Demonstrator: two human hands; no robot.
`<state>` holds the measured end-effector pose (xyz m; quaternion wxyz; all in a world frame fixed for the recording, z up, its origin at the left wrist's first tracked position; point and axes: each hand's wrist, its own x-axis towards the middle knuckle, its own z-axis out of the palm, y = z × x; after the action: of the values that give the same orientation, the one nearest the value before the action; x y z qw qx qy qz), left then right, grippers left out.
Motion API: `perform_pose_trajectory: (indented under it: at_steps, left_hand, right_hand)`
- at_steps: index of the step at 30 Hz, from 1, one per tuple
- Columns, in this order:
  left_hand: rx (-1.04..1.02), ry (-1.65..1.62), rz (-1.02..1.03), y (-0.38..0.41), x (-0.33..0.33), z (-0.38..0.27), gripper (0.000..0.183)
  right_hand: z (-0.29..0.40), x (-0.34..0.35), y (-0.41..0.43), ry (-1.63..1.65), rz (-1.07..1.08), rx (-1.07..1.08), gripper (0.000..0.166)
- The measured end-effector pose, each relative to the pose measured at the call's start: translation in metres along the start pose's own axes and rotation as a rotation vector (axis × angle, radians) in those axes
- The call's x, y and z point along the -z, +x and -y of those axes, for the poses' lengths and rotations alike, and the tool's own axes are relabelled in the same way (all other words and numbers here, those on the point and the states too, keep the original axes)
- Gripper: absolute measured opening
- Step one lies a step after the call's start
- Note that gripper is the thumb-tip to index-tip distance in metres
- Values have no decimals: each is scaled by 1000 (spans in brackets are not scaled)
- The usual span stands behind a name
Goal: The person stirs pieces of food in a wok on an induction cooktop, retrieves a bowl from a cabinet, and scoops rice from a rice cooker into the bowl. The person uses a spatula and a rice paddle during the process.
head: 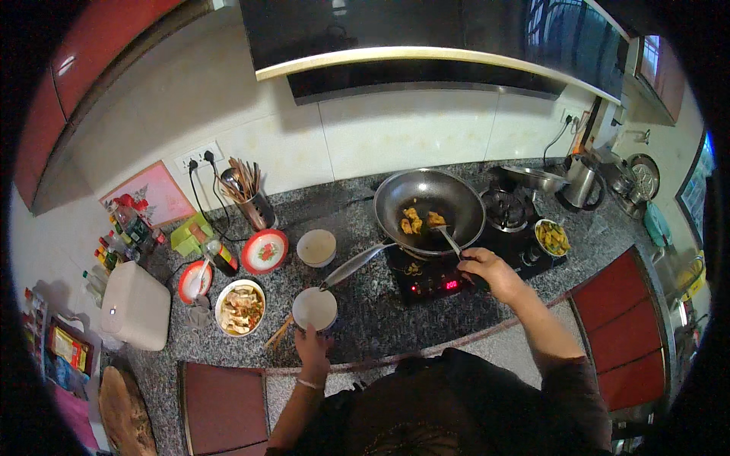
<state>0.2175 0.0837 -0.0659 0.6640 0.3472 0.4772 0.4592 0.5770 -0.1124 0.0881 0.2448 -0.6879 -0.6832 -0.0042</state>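
Observation:
My right hand (491, 275) grips the handle of a metal spatula (449, 238). The spatula's blade sits under a browned piece of food inside a large wok (399, 191). More browned pieces of food (411, 221) lie on the wok's bottom, left of the blade. My left hand (312, 349) holds the near rim of an empty white bowl (315, 306), below the end of the wok's long metal handle (356, 267). A second white bowl (316, 247) stands behind it. Chopsticks (279, 332) lie beside the held bowl, partly hidden by it.
The wok stands on a black induction cooker (425, 288) with a lit red display. A gas burner (506, 208), a bowl of cooked vegetables (552, 237) and a kettle (580, 181) are to the right. Leftward are a filled dish (240, 308), a red-rimmed plate (264, 251) and a utensil holder (256, 210).

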Motion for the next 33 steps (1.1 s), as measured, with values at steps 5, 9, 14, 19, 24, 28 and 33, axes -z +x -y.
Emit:
perform_pose_trajectory:
  at_steps: [5, 9, 14, 19, 24, 28, 33]
  left_hand:
    - [-723, 678, 140, -38, -31, -2, 38]
    - [-1292, 1168, 344, -23, -108, -58, 40]
    - [-1433, 1476, 347, 27, -134, -56, 49]
    - [-1143, 1697, 386, 32, -144, -57, 47]
    - [-1135, 1634, 362, 32, -144, -56, 44]
    - [-1142, 1630, 375, 30, -148, -57, 43]
    - [-1083, 1639, 392, 31, -147, -61, 42]
  right_hand:
    - [-33, -41, 35, 87, -191, -44, 38]
    - [-54, -64, 57, 33, -213, -21, 36]
    - [-44, -46, 48, -57, -4, 165, 35]
    - [4, 29, 12, 33, 110, 134, 32]
    - [17, 44, 10, 148, 110, 127, 32]
    - [-21, 7, 25, 99, -120, 32, 27]
    - [-69, 18, 55, 61, -592, -288, 16]
